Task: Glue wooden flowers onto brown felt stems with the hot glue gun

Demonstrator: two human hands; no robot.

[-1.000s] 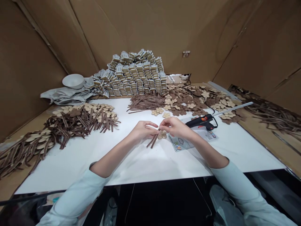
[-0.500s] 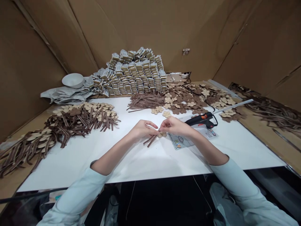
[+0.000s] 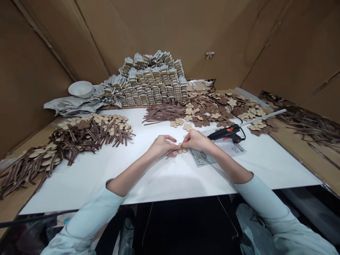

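In the middle of the white board (image 3: 148, 184), my left hand (image 3: 164, 146) and my right hand (image 3: 195, 140) meet over a beige felt flower (image 3: 182, 150) with brown striped ribbon tails (image 3: 171, 152). My left thumb and fingers are closed on the flower and ribbon from the left. From the right, my right fingertips pinch at the flower's top edge, where ribbon and flower join; the exact contact is partly hidden by the fingers. A black glue gun (image 3: 228, 132) with a long white glue stick lies just right of my right hand, on a clear printed bag (image 3: 204, 159).
Finished-looking flowers with ribbon tails (image 3: 87, 136) are heaped at the left. Cut ribbons (image 3: 166, 112) and loose brown and beige flowers (image 3: 207, 113) lie behind my hands. Stacked small pieces (image 3: 156, 81) and a white bowl (image 3: 81, 89) stand at the back; more ribbons (image 3: 308, 122) lie right.
My left fingers have folded in closer over the ribbon tails, which now show less and point more to the left. My right hand stays pinched at the flower, barely moved.
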